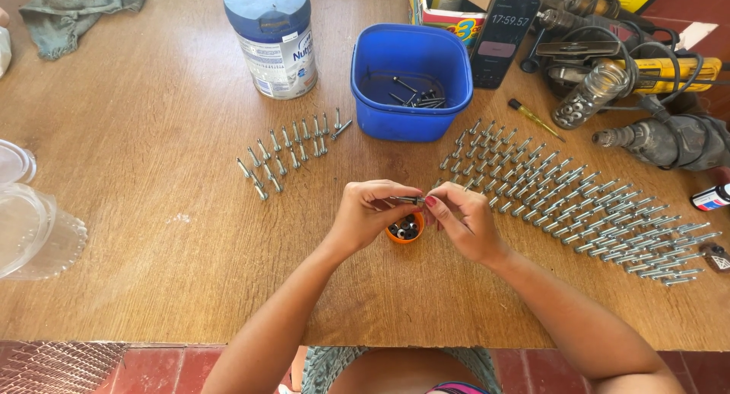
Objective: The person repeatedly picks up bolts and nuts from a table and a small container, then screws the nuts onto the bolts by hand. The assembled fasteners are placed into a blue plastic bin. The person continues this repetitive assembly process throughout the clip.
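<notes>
**Both hands pinch one bolt over the little orange cup**

Here we are at the table's (152,234) near edge: the left hand (365,215) and right hand (464,223) meet fingertip to fingertip, both closed tight on a single bolt (411,201) held level between them. It hangs right above the small orange cup (405,230), which holds dark washers or nuts; which of the two, I cannot tell.

Out at 2 o'clock from the hands, a big field of finished bolts (578,204) lies in neat slanted rows, running to the right edge. At 11 o'clock, a smaller group of bolts (285,150). Dead ahead at 12, the blue tub (411,78) with a few bolts left in its bottom. A tin can (271,40) stands at 11, and a phone (502,40) leans at 1 o'clock by the power drills (646,105).

Risks, as I judge them: the right wrist rests just beside the nearest row, so a careless sweep could scatter those rows. A slip of the pinch would drop the bolt into or beside the cup, and a nudge could tip that cup.

Open room? Plenty of bare wood at 9 o'clock, as far as the clear plastic lids (30,219) at the left edge. The near edge sits close under the forearms.
</notes>
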